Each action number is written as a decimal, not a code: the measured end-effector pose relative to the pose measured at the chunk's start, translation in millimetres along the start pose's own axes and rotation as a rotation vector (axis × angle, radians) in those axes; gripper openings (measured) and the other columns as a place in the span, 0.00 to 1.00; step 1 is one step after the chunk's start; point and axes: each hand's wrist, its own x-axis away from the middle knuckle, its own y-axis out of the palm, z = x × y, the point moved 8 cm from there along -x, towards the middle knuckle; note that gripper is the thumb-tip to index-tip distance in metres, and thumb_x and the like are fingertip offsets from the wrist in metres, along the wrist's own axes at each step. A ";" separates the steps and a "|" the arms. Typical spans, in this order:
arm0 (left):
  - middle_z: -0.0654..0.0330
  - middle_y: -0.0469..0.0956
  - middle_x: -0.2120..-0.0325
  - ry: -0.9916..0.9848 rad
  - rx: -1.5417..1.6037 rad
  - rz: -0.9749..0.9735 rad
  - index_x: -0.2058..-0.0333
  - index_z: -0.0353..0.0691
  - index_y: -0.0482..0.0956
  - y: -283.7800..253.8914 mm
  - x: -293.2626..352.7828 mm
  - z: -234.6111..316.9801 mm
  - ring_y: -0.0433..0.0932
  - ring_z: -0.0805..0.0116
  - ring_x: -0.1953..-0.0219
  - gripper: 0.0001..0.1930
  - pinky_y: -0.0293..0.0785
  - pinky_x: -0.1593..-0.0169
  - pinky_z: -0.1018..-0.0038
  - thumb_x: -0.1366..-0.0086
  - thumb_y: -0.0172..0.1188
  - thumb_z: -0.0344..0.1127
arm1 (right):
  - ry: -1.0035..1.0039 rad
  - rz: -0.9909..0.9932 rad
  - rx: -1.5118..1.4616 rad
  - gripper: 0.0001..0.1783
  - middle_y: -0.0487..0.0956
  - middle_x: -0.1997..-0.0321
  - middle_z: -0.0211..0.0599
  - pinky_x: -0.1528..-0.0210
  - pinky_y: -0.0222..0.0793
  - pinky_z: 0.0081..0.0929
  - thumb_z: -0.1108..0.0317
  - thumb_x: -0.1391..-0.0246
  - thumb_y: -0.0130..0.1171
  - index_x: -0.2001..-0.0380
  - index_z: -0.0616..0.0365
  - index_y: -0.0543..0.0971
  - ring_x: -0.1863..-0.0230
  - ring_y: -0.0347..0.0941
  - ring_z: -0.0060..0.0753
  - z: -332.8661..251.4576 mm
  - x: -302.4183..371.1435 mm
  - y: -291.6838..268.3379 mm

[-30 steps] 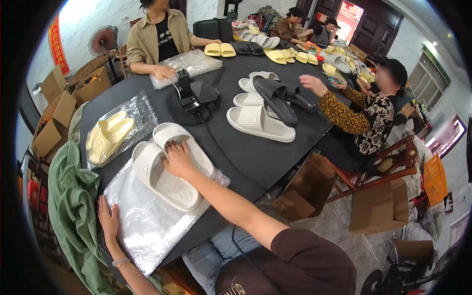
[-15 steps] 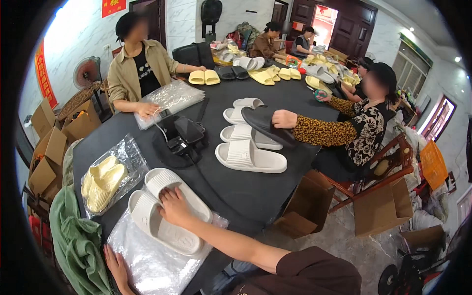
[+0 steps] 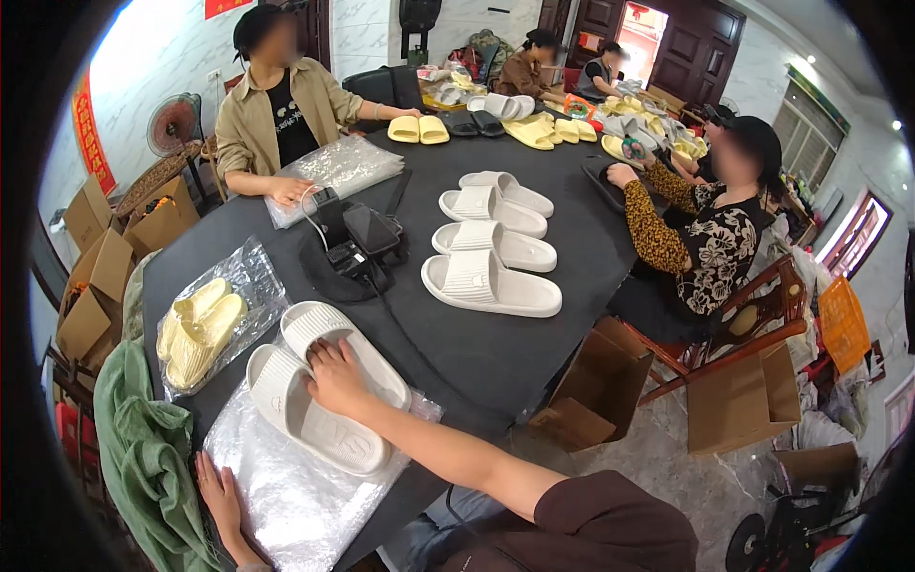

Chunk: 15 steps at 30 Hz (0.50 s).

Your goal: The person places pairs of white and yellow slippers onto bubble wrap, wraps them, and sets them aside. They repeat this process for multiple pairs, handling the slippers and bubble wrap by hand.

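Observation:
My right hand point(image 3: 338, 379) grips a pair of white slide slippers point(image 3: 357, 446) where their inner sides meet. Its thumb is in one slipper and its fingers in the other. The pair lies on a stack of clear plastic bags point(image 3: 276, 491) at the table's near edge. Along the left edge of that stack lies my left hand point(image 3: 219, 498), fingers stretched out and holding nothing. Beyond the stack, a bagged pair of pale yellow slippers point(image 3: 202, 334) rests on the dark table point(image 3: 400, 353).
Several white slippers point(image 3: 491, 286) stand in a row mid-table. A black device with a cable point(image 3: 357, 238) sits left of them. Co-workers sit around; one holds a dark slipper point(image 3: 605, 181) at the right. Green cloth point(image 3: 143, 467) hangs at left; cardboard boxes point(image 3: 596, 391) stand on the floor.
The co-worker at the right has drawn the dark slipper back from over the white row toward the table's right edge. My hands keep their places on the slippers and bags.

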 end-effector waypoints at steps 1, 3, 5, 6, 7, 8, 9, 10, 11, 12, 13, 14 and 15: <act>0.48 0.52 0.36 -0.009 0.003 -0.009 0.38 0.33 0.54 0.1 -1.1 -0.2 0.49 0.53 0.34 0.28 0.43 0.34 0.63 0.32 0.43 0.41 | 0.004 -0.019 0.020 0.29 0.67 0.40 0.46 0.33 0.40 0.48 0.57 0.49 0.52 0.48 0.64 0.69 0.35 0.55 0.41 1.3 -0.5 3.0; 0.48 0.52 0.36 -0.009 -0.010 -0.015 0.38 0.33 0.54 -1.3 -4.8 7.1 0.48 0.53 0.34 0.28 0.43 0.34 0.63 0.32 0.43 0.42 | 0.016 -0.028 0.043 0.30 0.67 0.40 0.44 0.33 0.40 0.48 0.57 0.50 0.52 0.47 0.63 0.69 0.35 0.56 0.40 7.4 -2.0 7.3; 0.49 0.51 0.36 0.004 -0.053 -0.014 0.38 0.34 0.53 1.0 -5.9 11.0 0.48 0.53 0.33 0.29 0.42 0.33 0.63 0.32 0.42 0.44 | 0.008 -0.030 0.042 0.29 0.67 0.40 0.44 0.34 0.40 0.49 0.57 0.50 0.52 0.47 0.63 0.69 0.35 0.56 0.40 11.3 -4.4 7.2; 0.49 0.51 0.36 -0.004 -0.077 -0.006 0.38 0.34 0.53 -1.4 -4.0 11.5 0.47 0.53 0.33 0.28 0.42 0.33 0.63 0.31 0.41 0.44 | 0.006 -0.031 0.037 0.29 0.67 0.40 0.45 0.34 0.40 0.49 0.57 0.50 0.52 0.47 0.63 0.69 0.36 0.56 0.40 11.2 -4.6 5.8; 0.50 0.51 0.36 -0.009 -0.100 0.001 0.38 0.35 0.54 -3.6 -2.2 12.5 0.47 0.53 0.33 0.28 0.42 0.33 0.64 0.31 0.41 0.44 | -0.012 -0.027 0.006 0.27 0.67 0.41 0.50 0.34 0.41 0.49 0.57 0.48 0.50 0.49 0.67 0.70 0.35 0.56 0.43 9.0 -3.3 4.4; 0.50 0.50 0.35 -0.013 -0.119 0.011 0.38 0.35 0.54 -3.8 -2.0 12.6 0.47 0.53 0.33 0.28 0.42 0.33 0.64 0.31 0.40 0.44 | -0.010 -0.029 0.000 0.27 0.67 0.41 0.50 0.34 0.41 0.49 0.57 0.48 0.50 0.50 0.67 0.70 0.35 0.56 0.42 7.9 -3.0 4.4; 0.51 0.50 0.35 -0.017 -0.117 0.012 0.37 0.37 0.54 -1.6 -1.7 7.2 0.45 0.53 0.33 0.28 0.41 0.33 0.64 0.31 0.40 0.46 | -0.009 -0.030 -0.006 0.27 0.68 0.41 0.50 0.34 0.41 0.49 0.57 0.47 0.50 0.50 0.67 0.71 0.35 0.56 0.42 6.6 -2.9 4.3; 0.50 0.50 0.35 -0.040 -0.145 0.014 0.37 0.38 0.55 -2.5 0.3 3.3 0.45 0.53 0.33 0.28 0.41 0.33 0.64 0.31 0.40 0.47 | -0.007 -0.031 -0.012 0.27 0.68 0.42 0.50 0.34 0.41 0.49 0.57 0.47 0.49 0.50 0.67 0.71 0.35 0.56 0.42 5.3 -2.6 4.2; 0.50 0.50 0.35 -0.061 -0.170 0.017 0.37 0.39 0.55 -4.1 2.0 5.7 0.46 0.52 0.33 0.28 0.41 0.33 0.64 0.31 0.41 0.47 | -0.005 -0.026 -0.010 0.26 0.68 0.42 0.50 0.34 0.41 0.49 0.57 0.47 0.49 0.50 0.67 0.71 0.35 0.56 0.42 5.6 -2.2 3.6; 0.50 0.49 0.35 -0.083 -0.196 0.019 0.37 0.40 0.56 -6.1 3.4 7.7 0.46 0.52 0.33 0.28 0.41 0.33 0.64 0.31 0.41 0.47 | -0.004 -0.021 -0.008 0.26 0.68 0.42 0.50 0.34 0.41 0.48 0.57 0.47 0.49 0.51 0.67 0.71 0.35 0.56 0.42 5.9 -1.8 3.2; 0.50 0.49 0.35 -0.100 -0.169 0.007 0.37 0.40 0.55 -7.3 3.3 9.5 0.45 0.52 0.33 0.28 0.40 0.33 0.63 0.32 0.42 0.48 | -0.003 -0.017 -0.007 0.26 0.68 0.42 0.50 0.34 0.41 0.48 0.57 0.47 0.49 0.51 0.67 0.72 0.35 0.56 0.42 5.5 -1.9 3.3; 0.49 0.49 0.35 -0.119 -0.141 -0.007 0.37 0.41 0.55 -7.6 3.9 11.3 0.45 0.53 0.33 0.29 0.39 0.33 0.63 0.32 0.43 0.48 | -0.004 -0.008 -0.004 0.26 0.68 0.42 0.50 0.34 0.41 0.48 0.57 0.47 0.49 0.51 0.67 0.72 0.35 0.56 0.42 5.9 -1.2 4.1; 0.49 0.48 0.35 -0.139 -0.113 -0.022 0.37 0.42 0.55 -8.0 3.5 11.5 0.44 0.53 0.33 0.29 0.38 0.33 0.63 0.32 0.44 0.49 | -0.004 0.002 -0.002 0.26 0.69 0.42 0.50 0.34 0.41 0.48 0.57 0.47 0.49 0.51 0.67 0.72 0.35 0.56 0.42 6.4 -1.3 5.0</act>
